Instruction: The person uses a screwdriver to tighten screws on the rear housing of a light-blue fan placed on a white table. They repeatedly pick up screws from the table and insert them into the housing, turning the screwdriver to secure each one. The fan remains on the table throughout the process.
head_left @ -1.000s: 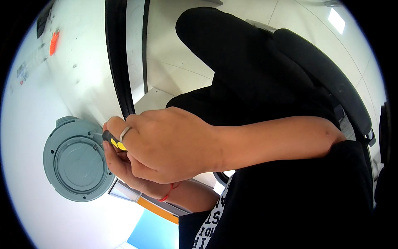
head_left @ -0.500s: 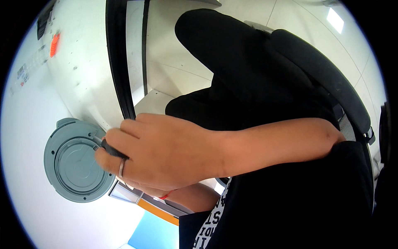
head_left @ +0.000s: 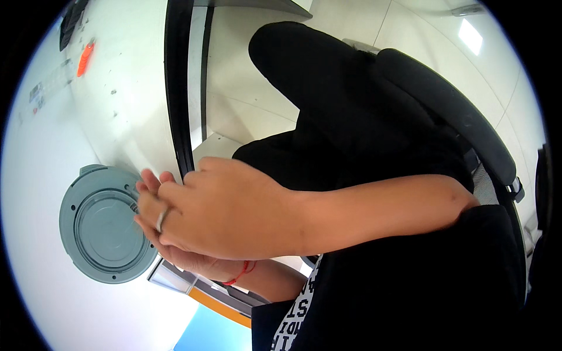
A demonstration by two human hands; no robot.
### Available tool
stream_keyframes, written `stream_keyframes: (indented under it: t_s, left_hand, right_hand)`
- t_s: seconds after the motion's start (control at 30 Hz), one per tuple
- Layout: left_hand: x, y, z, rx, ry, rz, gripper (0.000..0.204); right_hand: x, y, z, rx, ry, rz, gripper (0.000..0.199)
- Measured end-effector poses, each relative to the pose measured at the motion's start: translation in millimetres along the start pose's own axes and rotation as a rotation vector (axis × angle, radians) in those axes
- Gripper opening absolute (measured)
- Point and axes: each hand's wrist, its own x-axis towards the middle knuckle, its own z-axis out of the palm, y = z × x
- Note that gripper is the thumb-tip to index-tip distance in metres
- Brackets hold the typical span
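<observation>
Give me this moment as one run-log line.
right hand: over left hand, grip hidden | grey round part: partly covered by hands | orange object: on white tabletop

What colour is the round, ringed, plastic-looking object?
The round object is greyish blue-green, best in head view.

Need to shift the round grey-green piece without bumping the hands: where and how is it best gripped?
Probably pinch the outer rim of the round grey-green piece, coming from the person's left. That side is bare, while the right hand and left hand overlap its right edge in view. The broad, ringed middle seems harder to pinch.
</observation>
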Motion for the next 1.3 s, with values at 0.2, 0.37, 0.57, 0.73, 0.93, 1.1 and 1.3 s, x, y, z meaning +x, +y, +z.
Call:
stream_keyframes:
  t_s: [0.2, 0.37, 0.57, 0.73, 0.93, 1.1, 1.3]
  left_hand:
    - [2.8, -0.5, 3.1, -0.080, 0.011, -0.034, 0.043]
    - [4.6, -1.1, -0.6, -0.330, 0.115, -0.208, 0.043]
    - [-0.9, 4.9, -8.0, -0.318, 0.035, -0.293, 0.045]
    - [6.5, -2.5, -20.1, -0.033, -0.171, -0.046, 0.050]
    - [-6.9, 3.9, -5.5, -0.210, 0.134, -0.260, 0.045]
    - [18.7, -31.5, -46.9, -0.831, -0.090, -0.561, 0.041]
    - [16.5, 3.3, -15.4, -0.804, -0.017, -0.444, 0.035]
  right_hand:
    - [8.8, 2.1, -6.2, -0.010, 0.046, -0.035, 0.031]
    - [7.1, 0.5, -13.3, 0.003, -0.246, 0.108, 0.035]
    - [15.1, 3.3, -4.0, -0.013, 0.067, -0.048, 0.034]
    - [15.8, -0.5, -11.2, 0.061, -0.252, 0.074, 0.035]
    - [17.5, 0.0, -13.4, 0.029, 0.019, -0.064, 0.043]
    - [23.3, -2.3, -20.8, 0.161, -0.497, 0.265, 0.049]
    - [19.7, -5.4, -14.1, 0.089, 0.007, 0.067, 0.041]
